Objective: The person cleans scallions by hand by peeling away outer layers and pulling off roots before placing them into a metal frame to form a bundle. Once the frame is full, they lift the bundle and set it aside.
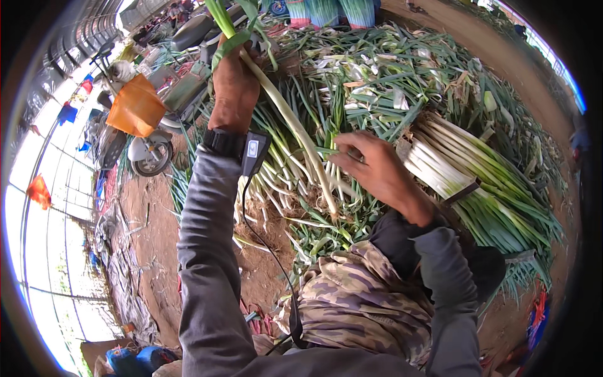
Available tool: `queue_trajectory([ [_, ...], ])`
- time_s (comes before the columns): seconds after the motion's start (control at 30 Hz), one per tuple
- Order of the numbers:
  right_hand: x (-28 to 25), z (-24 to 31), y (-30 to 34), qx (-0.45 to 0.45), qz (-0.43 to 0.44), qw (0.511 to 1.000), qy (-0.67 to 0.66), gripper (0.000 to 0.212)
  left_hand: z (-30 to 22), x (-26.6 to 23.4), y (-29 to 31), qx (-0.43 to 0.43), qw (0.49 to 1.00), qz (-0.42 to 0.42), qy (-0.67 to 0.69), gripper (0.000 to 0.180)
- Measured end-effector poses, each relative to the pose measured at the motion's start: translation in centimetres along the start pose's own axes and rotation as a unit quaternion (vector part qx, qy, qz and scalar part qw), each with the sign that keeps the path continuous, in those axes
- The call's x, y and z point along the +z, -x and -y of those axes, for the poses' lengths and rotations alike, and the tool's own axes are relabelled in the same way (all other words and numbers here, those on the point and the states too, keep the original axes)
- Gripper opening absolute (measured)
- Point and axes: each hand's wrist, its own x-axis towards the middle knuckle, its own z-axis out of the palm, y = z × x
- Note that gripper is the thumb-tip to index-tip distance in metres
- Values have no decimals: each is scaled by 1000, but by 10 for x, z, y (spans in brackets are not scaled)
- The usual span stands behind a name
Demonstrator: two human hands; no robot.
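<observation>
My left hand (235, 91) is raised and wrapped round the upper part of a long green onion (292, 119). Its white stalk slants down to the right, root end lowest, and its green leaves rise above my fist. Beside the stalk, my right hand (380, 169) is closed, thumb and fingers pinching a thin green leaf strip (325, 151). Below and behind both hands lie loose green onions (270, 182) with roots toward me. To the right rests a bundle of trimmed green onions (465, 169), white ends toward the upper left, with a dark band across it.
Stripped leaves (402, 69) lie heaped beyond the hands and round the right side. Wrapped green onion bundles (323, 12) stand at the back. A parked two-wheeler (151, 151) with an orange cover (135, 107) is at the left. A cable (260, 242) hangs from my left wrist.
</observation>
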Motion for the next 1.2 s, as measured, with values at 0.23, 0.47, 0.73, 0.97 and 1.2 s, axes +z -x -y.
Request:
queue_trajectory([
  [0.23,37,-15,-26,5,-54,998,-12,22,9,26,5,-71,986,23,146,24],
  [0.47,35,-16,-24,75,-72,992,-66,14,8,34,15,-62,987,99,112,11],
  [0.73,31,-10,-28,108,-18,990,-87,14,4,33,18,-36,987,116,108,5],
  [0.97,47,8,-12,-163,-25,977,134,16,15,24,4,28,995,-31,87,5],
  [1.2,9,3,8,46,30,965,-256,15,12,-22,-16,36,993,-94,61,23],
])
